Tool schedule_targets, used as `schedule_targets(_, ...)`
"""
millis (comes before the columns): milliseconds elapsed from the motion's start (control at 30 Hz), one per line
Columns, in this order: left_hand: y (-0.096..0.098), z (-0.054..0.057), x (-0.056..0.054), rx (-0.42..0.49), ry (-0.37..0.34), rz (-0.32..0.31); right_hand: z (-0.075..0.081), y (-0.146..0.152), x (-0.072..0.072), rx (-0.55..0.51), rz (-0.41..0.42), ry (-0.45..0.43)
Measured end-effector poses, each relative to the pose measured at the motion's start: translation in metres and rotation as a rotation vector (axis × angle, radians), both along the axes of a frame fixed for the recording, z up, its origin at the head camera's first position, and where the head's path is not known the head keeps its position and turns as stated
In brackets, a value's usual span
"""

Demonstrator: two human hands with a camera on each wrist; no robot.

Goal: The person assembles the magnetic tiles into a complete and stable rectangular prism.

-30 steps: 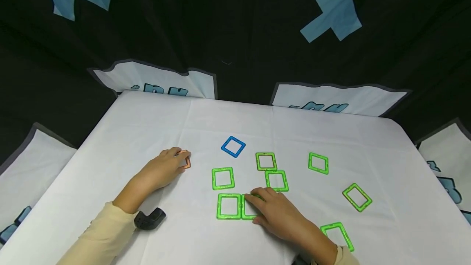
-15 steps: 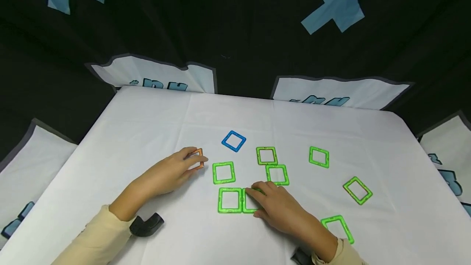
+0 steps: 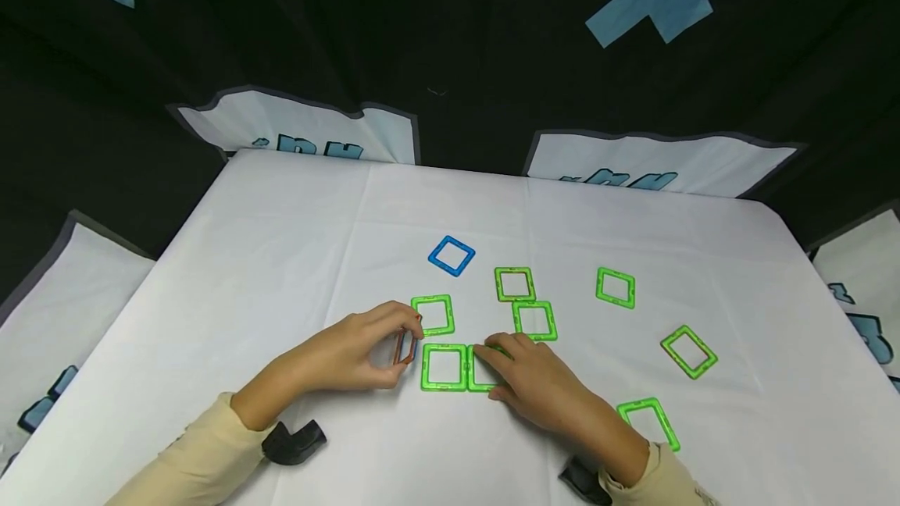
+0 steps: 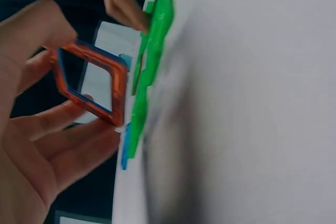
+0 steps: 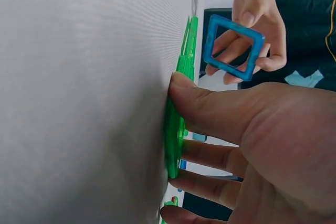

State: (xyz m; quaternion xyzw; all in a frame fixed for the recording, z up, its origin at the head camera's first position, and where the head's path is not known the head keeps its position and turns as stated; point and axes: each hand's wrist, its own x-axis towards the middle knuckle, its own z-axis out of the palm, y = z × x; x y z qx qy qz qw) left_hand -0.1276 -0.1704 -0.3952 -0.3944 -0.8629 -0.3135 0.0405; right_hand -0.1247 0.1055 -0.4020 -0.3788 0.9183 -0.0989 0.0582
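My left hand [image 3: 369, 346] pinches a square magnetic tile frame [image 3: 405, 347] between thumb and fingers, tilted up on edge. Its face is orange in the left wrist view, while the right wrist view shows a blue face [image 5: 211, 38]. Just right of it, two green square tiles lie edge to edge: the left green tile [image 3: 444, 386] and the right green tile [image 3: 481, 387]. Over that right one, my right hand [image 3: 537, 385] holds the tile's edges with thumb and fingers, partly hiding it. Another green tile [image 3: 450, 315] lies just beyond the left hand's fingertips.
A blue square tile [image 3: 451, 256] lies farther back on the white-covered table [image 3: 281, 217]. Two touching green tiles, one of them the upper tile [image 3: 515, 285], lie behind my right hand. Several more green tiles are spread at the right, including a turned tile [image 3: 689, 352].
My left hand has carried the orange-and-blue tile rightward and nearer to me, up beside the joined green tiles, and tilted it upright. My right hand stays on its green tile.
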Motion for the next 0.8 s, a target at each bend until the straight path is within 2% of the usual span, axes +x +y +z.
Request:
schedule_targets(100,0.002,-0.005,0.0,0.045,-0.002,-0.031,0.0,-0.001,-0.001,-0.002,-0.004,-0.006)
schedule_targets(300,0.005,-0.011,0.002,0.077,-0.101,-0.054,0.0,0.0,-0.001,-0.008,0.002,-0.003)
schedule_targets(367,0.007,-0.012,0.002,0.075,-0.112,-0.061,0.0,0.0,-0.001,-0.009,0.001,-0.001)
schedule_targets(667,0.01,-0.017,0.001,0.083,-0.086,-0.066,0.0,-0.001,-0.002,-0.006,-0.015,-0.014)
schedule_targets(800,0.01,-0.019,0.004,0.082,-0.11,-0.058,-0.001,-0.001,-0.001,-0.008,-0.019,-0.022)
